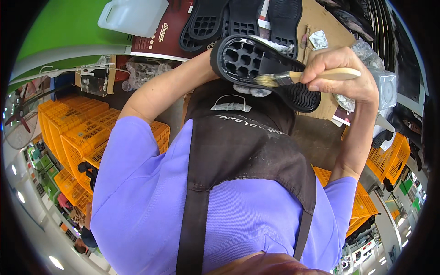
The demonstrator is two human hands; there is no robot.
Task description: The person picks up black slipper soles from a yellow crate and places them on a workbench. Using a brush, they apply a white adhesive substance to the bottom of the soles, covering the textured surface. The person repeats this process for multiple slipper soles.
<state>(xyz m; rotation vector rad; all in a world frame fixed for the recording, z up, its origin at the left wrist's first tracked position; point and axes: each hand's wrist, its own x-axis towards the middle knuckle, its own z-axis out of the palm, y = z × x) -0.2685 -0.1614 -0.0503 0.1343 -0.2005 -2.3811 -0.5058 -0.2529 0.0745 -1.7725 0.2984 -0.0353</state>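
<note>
A black shoe sole [224, 68] is held up in front of me, its honeycomb-patterned side facing up and the recess looking wet in places. My left hand [276, 45] grips it from beneath. Most of that hand is hidden, but white, glove-like fingers show along the far edge and more white at the near edge. In my bare right hand [337, 59] is a paintbrush [292, 78] with a pale wooden handle, pinched between thumb and fingers. Its light bristles touch the sole near the middle.
More black soles [243, 18] lie on the bench beyond, beside a maroon box [176, 34] and a white plastic jug [135, 16]. Brown cardboard [321, 34] covers the bench at right, near a clear plastic container [384, 87]. Orange crates [87, 130] are stacked at left.
</note>
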